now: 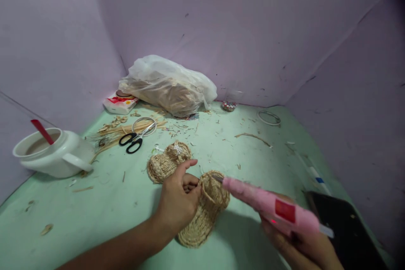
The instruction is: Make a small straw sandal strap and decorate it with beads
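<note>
Lower centre: left grip (177,203) pinches woven slipper (198,225); right grip (305,249) clamps pink glue gun (253,196), nozzle (218,178) at slipper's opening; aim likely needs steadiness.

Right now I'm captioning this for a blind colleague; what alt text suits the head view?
A person's right hand points a pink glue gun at a small woven slipper, which the left hand holds by its edge on a pale green surface. Beyond lie a second slipper, black-handled scissors and a filled plastic bag; a white pot stands far left.
</note>
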`<state>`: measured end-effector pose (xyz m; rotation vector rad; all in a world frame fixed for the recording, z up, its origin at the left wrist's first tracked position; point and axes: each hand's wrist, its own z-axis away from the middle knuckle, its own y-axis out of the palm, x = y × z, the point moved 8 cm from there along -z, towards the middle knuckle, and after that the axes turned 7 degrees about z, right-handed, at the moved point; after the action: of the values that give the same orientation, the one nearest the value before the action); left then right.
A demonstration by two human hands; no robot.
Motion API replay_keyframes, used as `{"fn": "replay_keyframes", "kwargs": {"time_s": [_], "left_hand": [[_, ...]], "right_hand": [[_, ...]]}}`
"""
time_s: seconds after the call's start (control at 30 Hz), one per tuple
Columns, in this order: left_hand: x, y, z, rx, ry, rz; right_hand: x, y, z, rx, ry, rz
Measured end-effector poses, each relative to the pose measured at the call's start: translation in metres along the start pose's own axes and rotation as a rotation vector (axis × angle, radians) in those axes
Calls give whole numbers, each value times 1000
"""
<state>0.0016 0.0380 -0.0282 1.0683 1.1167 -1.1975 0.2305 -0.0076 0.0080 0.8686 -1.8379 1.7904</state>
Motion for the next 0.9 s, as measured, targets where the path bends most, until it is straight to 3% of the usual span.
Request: {"fn": "replay_keyframes", "kwargs": {"time_s": [0.1, 0.2, 0.6, 0.73, 0.9], "left_hand": [[2, -2, -2, -24, -72, 45], [3, -2, -3, -32, -105, 59], [-1, -1, -1, -52, -76, 27], [-2, -2, 1, -37, -52, 11], [-3, 0, 0, -29, 4, -26]], "right_hand": [[-16, -5, -2, -61, 63, -58], [-18, -2, -8, -41, 51, -44], [8, 13, -12, 112, -36, -10], [18, 14, -13, 95, -29, 0], [6, 17, -9, 109, 16, -45]]}}
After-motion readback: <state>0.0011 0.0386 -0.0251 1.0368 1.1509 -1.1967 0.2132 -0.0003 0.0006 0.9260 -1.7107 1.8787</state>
